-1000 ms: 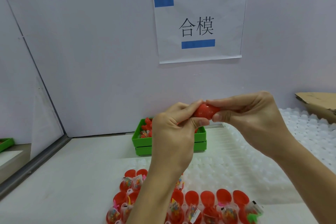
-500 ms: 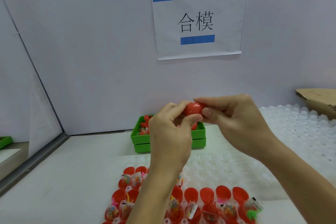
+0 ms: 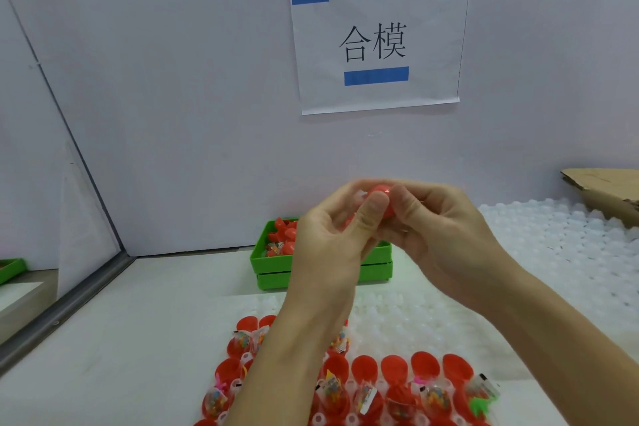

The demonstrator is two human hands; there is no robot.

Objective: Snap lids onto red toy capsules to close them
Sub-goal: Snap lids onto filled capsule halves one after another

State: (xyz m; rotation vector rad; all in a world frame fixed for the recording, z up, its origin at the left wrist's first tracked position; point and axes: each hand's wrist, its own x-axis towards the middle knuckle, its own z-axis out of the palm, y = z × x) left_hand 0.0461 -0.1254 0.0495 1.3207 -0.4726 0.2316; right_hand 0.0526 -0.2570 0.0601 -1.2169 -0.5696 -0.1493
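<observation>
The hands have closed tighter since a second ago. Left hand (image 3: 328, 245) and right hand (image 3: 439, 235) both grip the capsule (image 3: 380, 199) between them at chest height, its axis hidden.

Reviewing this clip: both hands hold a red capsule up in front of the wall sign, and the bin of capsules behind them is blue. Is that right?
Not quite: the head view shows the bin is green, not blue. The rest holds: the left hand and right hand grip the red capsule below the wall sign.
</observation>
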